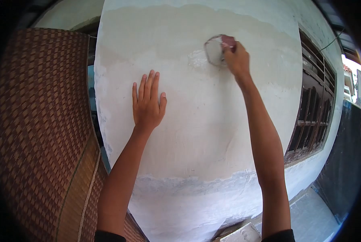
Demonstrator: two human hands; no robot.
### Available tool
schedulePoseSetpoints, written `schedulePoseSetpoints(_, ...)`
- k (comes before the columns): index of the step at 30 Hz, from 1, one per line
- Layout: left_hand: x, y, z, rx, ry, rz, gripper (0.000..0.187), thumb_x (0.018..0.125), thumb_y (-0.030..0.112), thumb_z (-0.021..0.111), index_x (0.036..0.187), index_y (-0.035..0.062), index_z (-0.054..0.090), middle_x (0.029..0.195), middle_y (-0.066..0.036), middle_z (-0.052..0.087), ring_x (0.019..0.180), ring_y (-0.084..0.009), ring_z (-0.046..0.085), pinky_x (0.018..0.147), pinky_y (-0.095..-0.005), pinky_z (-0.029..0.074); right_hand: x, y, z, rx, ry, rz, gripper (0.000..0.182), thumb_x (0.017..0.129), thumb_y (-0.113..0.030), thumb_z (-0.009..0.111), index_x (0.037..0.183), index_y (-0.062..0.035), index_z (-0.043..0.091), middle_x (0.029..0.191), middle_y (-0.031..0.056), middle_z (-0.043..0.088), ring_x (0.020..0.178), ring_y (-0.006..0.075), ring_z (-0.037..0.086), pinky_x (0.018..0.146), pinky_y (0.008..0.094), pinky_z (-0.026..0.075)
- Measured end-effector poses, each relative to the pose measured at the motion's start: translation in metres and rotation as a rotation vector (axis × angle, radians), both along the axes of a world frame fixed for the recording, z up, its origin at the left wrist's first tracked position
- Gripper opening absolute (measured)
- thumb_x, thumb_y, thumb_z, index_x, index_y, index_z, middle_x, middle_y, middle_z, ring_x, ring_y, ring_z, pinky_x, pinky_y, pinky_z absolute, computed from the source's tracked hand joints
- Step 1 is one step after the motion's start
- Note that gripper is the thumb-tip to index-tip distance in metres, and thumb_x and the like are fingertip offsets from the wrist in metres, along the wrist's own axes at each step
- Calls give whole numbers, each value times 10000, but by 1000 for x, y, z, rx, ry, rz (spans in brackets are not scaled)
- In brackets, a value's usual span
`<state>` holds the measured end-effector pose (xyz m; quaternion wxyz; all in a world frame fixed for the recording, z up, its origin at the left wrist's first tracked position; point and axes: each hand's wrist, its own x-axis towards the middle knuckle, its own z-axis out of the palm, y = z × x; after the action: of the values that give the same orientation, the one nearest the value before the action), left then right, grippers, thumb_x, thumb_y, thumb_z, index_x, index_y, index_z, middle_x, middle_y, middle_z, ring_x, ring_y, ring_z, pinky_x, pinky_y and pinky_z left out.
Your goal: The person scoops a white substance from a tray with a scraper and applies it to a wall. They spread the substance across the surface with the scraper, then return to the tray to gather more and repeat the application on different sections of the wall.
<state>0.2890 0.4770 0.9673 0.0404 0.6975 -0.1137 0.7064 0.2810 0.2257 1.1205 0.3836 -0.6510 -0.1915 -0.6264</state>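
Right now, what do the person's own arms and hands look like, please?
Both the left hand and the right hand are bare, with no glove, ring or watch visible. The forearms are uncovered; dark, plain sleeves show at the bottom edge.

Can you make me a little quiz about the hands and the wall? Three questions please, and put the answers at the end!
1. True or false: the left hand has its fingers pointing up the wall.
2. Which hand grips the blurry tool?
A) left hand
B) right hand
C) both hands
3. Fill in the missing word: the brown woven mat is on the ____ side of the picture.

Key: 1 true; 2 B; 3 left.
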Motion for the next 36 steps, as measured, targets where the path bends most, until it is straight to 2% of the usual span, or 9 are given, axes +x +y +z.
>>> schedulePoseSetpoints(3,1,-1,-1,-10,3,8,581,948,210,453,1500,98,311,1535,-81,343,1430,-269,286,1183,-493,156,-1,-6,2,172,16,23,301,897,-244,611,1027,27,634,937,215,689,890,339,672,809,412,501)
schedulePoseSetpoints(6,2,-2,-1,-7,2,2,581,948,211,453,1500,99,312,1536,-79,342,1434,-269,280,1184,-493,156,11,8,-7,-154,-93,257,317,894,-262,621,1039,20,624,934,221,679,877,334,665,787,407,497)
schedulePoseSetpoints(7,2,-1,-1,-1,-2,-4,580,948,213,454,1500,101,313,1536,-79,343,1435,-270,279,1184,-494,156,11,8,-8,-252,-3,64,327,894,-264,618,1046,25,619,919,224,677,876,333,666,789,412,497)
schedulePoseSetpoints(12,1,1,1,-4,6,6,576,951,217,452,1499,100,314,1536,-81,340,1433,-271,280,1186,-495,151,1,-25,9,65,-25,29,312,898,-258,623,1036,22,625,903,189,688,831,285,669,744,386,512)
schedulePoseSetpoints(17,2,1,0,12,-2,18,574,953,215,450,1497,92,314,1535,-87,337,1433,-273,280,1184,-495,152,21,-19,-10,-211,-46,143,326,904,-296,628,1024,7,624,844,163,669,752,269,629,720,361,497)
schedulePoseSetpoints(25,2,-1,0,1,-2,16,578,954,209,453,1503,105,306,1540,-82,328,1431,-274,281,1184,-493,151,20,-61,-12,39,-65,222,331,918,-291,633,1057,10,626,878,148,695,794,231,661,744,365,508)
schedulePoseSetpoints(27,2,-1,0,8,5,11,578,954,209,452,1503,107,306,1538,-83,331,1429,-275,284,1183,-495,153,22,-47,-23,-171,-88,186,344,917,-306,631,1030,18,613,877,181,684,812,288,661,771,369,501)
schedulePoseSetpoints(31,3,-2,0,10,-1,7,578,952,206,454,1502,108,308,1536,-84,335,1429,-275,285,1183,-498,152,26,-79,-16,-24,-34,-55,314,923,-272,612,1027,24,619,901,206,683,838,343,662,777,397,503)
schedulePoseSetpoints(36,3,-2,1,-2,-3,17,575,951,204,449,1501,106,312,1535,-84,337,1429,-275,284,1184,-496,149,23,-85,-20,118,-83,225,279,921,-242,628,1072,-8,647,898,120,686,810,187,649,753,332,507)
